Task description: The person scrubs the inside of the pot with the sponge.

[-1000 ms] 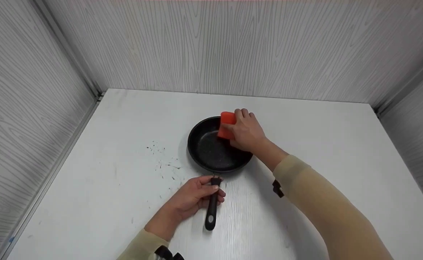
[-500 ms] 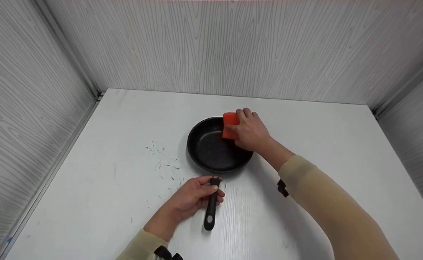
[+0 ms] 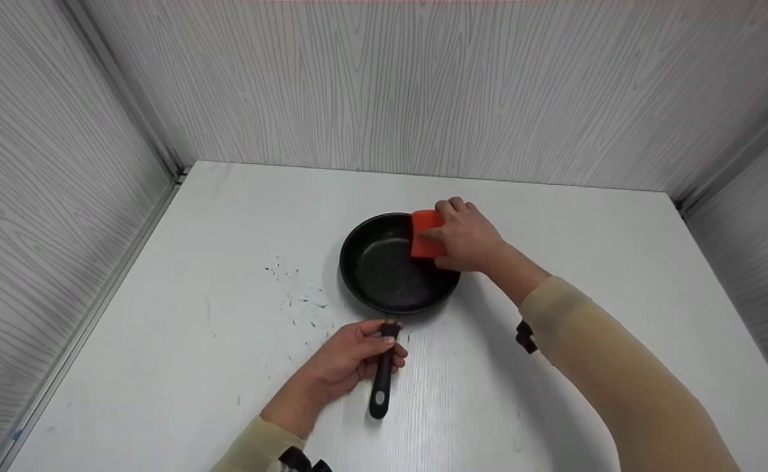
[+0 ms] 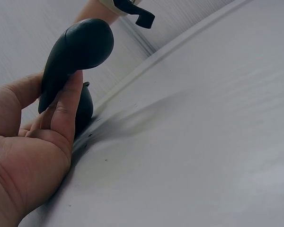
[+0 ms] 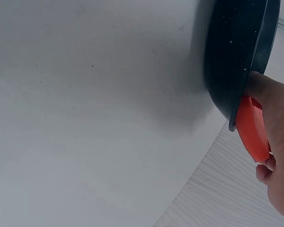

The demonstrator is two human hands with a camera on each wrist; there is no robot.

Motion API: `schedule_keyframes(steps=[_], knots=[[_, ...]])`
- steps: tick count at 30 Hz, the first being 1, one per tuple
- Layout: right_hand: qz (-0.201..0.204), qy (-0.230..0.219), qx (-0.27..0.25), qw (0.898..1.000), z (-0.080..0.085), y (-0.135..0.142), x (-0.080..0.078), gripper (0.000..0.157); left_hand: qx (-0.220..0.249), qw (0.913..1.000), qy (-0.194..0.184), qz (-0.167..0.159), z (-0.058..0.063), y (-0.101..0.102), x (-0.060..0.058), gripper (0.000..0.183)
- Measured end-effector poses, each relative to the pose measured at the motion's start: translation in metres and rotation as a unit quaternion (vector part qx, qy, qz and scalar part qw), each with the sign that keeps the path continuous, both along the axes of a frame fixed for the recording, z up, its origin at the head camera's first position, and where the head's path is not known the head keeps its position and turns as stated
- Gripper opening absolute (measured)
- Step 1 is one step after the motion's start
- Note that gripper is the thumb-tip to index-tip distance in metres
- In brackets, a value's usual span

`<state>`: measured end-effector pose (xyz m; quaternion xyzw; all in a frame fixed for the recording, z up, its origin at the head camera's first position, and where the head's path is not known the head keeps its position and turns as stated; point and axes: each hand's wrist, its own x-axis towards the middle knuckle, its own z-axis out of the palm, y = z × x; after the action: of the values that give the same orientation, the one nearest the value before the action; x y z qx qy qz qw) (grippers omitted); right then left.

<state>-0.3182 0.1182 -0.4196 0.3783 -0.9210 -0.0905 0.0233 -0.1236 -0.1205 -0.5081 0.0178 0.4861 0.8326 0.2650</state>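
A black frying pan sits at the middle of the white table, its handle pointing toward me. My left hand grips that handle near the pan, thumb on top and fingers beneath; the left wrist view shows the handle between thumb and fingers. At the pan's upper right, my right hand holds an orange-red sponge against the inside near the rim. In the right wrist view the sponge sticks out past the pan's edge, and part of it is hidden by the hand.
Dark crumbs and specks lie scattered on the table left of the pan. A grey wood-grain panel stands behind the table, with similar panels at the left and right sides.
My right hand has slid a little to the right along the pan's far side with the sponge, and slightly nearer to me. The left hand and the pan hold almost still.
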Motion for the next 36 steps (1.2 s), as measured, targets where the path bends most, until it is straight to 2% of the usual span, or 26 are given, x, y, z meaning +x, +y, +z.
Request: schedule_keyframes(steps=[6, 21, 36], knots=[[0.002, -0.017, 0.010, 1.000, 0.001, 0.004, 0.001, 0.047, 0.000, 1.0000, -0.002, 0.000, -0.001, 0.001, 0.001, 0.049], [0.024, -0.026, 0.036, 0.999, 0.008, 0.007, 0.004, 0.042, 0.007, 1.0000, -0.003, -0.001, -0.003, 0.001, 0.000, 0.051], [0.032, -0.049, 0.011, 0.998, 0.012, 0.010, 0.006, 0.042, 0.002, 1.0000, -0.007, 0.003, 0.000, 0.000, 0.000, 0.051]])
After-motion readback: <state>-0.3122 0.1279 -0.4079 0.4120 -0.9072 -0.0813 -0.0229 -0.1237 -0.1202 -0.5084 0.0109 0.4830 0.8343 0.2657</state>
